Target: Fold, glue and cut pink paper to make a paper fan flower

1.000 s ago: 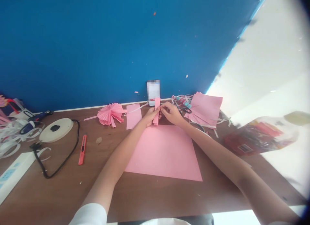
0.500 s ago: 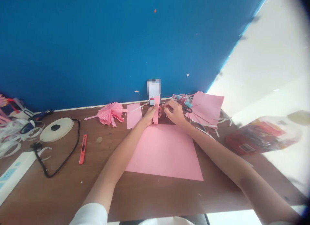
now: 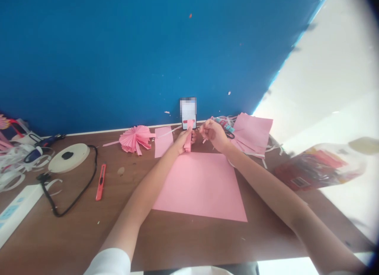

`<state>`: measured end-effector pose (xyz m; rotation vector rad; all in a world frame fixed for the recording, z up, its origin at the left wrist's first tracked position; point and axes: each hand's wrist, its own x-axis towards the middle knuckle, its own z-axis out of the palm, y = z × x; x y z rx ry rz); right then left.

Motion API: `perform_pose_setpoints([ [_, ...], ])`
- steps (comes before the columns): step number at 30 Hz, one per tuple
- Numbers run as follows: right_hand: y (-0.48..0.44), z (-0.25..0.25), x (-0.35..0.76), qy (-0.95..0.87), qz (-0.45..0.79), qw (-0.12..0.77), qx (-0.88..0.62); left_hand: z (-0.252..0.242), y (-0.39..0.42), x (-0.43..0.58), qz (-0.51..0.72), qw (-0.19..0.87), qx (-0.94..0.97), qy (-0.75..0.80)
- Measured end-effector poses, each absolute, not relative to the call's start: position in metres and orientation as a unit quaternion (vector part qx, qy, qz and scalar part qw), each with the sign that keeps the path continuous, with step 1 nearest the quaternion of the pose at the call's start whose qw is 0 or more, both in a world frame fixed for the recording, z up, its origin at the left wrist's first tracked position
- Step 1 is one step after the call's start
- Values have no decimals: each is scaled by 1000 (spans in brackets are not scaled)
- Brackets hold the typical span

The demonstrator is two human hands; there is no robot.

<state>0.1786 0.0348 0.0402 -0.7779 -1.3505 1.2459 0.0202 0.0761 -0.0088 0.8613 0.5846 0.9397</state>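
Observation:
My left hand (image 3: 186, 141) is closed round a narrow folded strip of pink paper (image 3: 188, 136), which stands upright in front of the phone (image 3: 188, 109). Just to its right, my right hand (image 3: 213, 133) is raised with its fingers curled together. A small pinkish sliver shows below those fingertips; whether they hold it is too small to tell. Under both wrists lies a large pink paper sheet (image 3: 201, 188). A pleated pink paper fan (image 3: 136, 139) rests to the left, beside a smaller pink sheet (image 3: 164, 141).
On the left are a red utility knife (image 3: 101, 182), a round white reel (image 3: 69, 158) with black cable, a white power strip (image 3: 17, 215) and tangled white strips (image 3: 17, 168). Pink sheets (image 3: 251, 132), scissors (image 3: 229, 135) and a plastic bag (image 3: 319, 168) are on the right.
The folded strip in my left hand has shifted slightly left. My right hand has turned a little and its fingers have curled in, slightly further from the strip.

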Motion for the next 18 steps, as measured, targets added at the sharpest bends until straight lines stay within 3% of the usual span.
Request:
perform_pose_setpoints([
  [8,44,53,195,-522,480,608,-357,-10,77,20,425,777,387,256],
  [18,49,42,197,-461,476,618,-423,-9,76,20,427,772,392,261],
])
